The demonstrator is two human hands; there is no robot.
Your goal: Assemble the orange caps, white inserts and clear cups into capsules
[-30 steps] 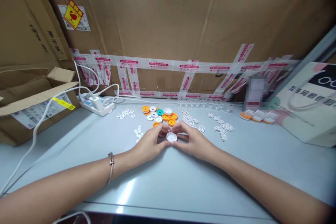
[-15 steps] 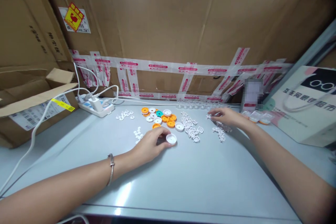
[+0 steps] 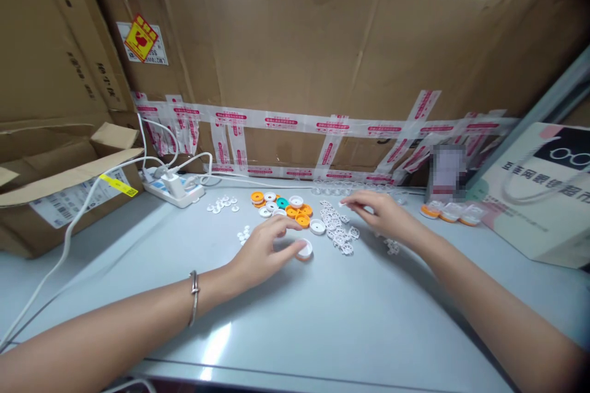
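My left hand (image 3: 265, 250) rests on the grey table, thumb and fingers pinching a white round cap (image 3: 305, 250) that sits on the surface. My right hand (image 3: 378, 213) hovers further back and to the right, fingertips pinched on a small white plastic piece (image 3: 343, 203) above a scatter of small white rings (image 3: 338, 227). Another white cap (image 3: 317, 226) lies between the hands. A cluster of orange, white and teal caps (image 3: 283, 206) lies behind my left hand.
Small white bits (image 3: 222, 203) lie at the left. A white power strip (image 3: 171, 189) with cables sits beside an open cardboard box (image 3: 55, 196). Clear cups (image 3: 332, 185) line the taped cardboard wall. Orange-lidded cases (image 3: 449, 213) and a printed bag (image 3: 539, 190) stand at the right.
Both hands met at the white cap a second ago. My right hand then left it, reached far right over the white rings, and has now come back leftward with a small piece pinched.
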